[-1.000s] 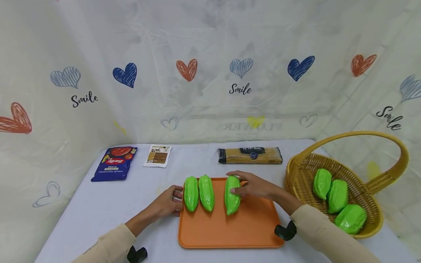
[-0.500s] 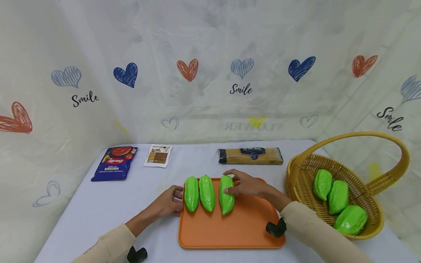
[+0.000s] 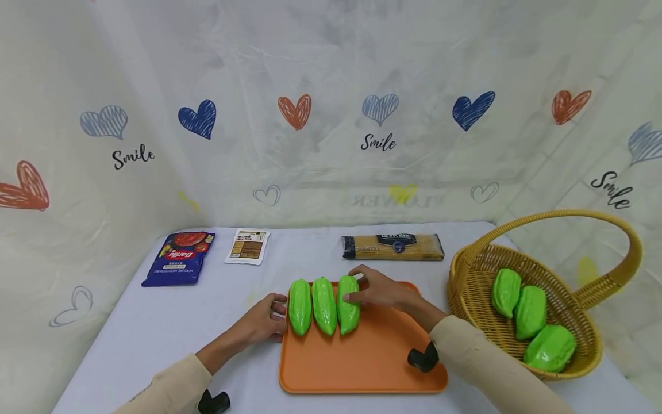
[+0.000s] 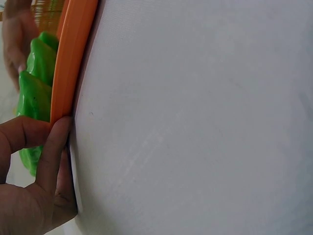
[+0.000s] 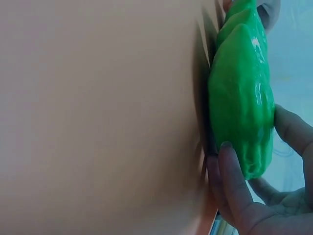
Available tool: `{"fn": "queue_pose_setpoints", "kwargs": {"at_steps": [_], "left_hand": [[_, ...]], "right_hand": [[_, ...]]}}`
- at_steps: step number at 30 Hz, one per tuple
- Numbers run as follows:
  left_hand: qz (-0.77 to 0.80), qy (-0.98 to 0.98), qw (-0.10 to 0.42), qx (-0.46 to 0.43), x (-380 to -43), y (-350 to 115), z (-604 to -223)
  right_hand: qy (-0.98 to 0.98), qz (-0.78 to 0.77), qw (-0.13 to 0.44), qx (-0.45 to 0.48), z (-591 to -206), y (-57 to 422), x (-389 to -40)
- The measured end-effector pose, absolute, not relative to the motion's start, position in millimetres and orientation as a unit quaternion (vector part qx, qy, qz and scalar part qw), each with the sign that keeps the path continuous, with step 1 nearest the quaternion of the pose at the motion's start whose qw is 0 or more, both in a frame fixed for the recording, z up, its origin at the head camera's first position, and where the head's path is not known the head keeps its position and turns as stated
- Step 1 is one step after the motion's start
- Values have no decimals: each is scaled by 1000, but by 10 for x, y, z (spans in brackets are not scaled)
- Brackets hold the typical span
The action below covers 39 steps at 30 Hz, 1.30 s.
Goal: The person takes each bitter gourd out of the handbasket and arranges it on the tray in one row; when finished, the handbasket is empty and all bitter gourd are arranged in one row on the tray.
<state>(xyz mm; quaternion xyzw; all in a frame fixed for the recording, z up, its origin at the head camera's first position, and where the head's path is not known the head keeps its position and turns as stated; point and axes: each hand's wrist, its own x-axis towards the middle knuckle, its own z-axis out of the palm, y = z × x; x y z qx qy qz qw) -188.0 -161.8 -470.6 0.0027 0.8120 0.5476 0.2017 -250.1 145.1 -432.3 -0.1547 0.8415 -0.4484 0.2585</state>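
Observation:
Three glossy green ridged gourds lie side by side along the far part of an orange tray [image 3: 362,368]. My right hand [image 3: 380,288] holds the rightmost gourd [image 3: 349,316] by its far end, thumb on one side and fingers on the other; in the right wrist view this gourd [image 5: 242,98] fills the grip. The middle gourd [image 3: 324,307] sits close beside it, and the left gourd [image 3: 300,309] is by the tray's left rim. At that rim, my left hand [image 3: 262,319] pinches the tray edge [image 4: 71,63] between thumb and finger, as the left wrist view shows.
A wicker basket [image 3: 483,322] with a tall handle stands on the right, holding three more green gourds [image 3: 531,310]. Along the back of the white table [image 3: 170,322] lie a blue pouch [image 3: 181,259], a small white packet [image 3: 248,246] and a spaghetti pack [image 3: 393,247].
My right hand has moved left across the tray with the gourd, bringing it up beside the middle one. My left hand has stayed at the tray's left edge.

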Motion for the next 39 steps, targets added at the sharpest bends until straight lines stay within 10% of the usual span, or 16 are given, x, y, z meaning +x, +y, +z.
{"fn": "queue_pose_setpoints", "kwargs": {"at_steps": [39], "left_hand": [[562,805,193,5,-1858,-1601,-4707]], "right_hand": [[864,-426,235,-131,-4187,1654,-2423]]}}
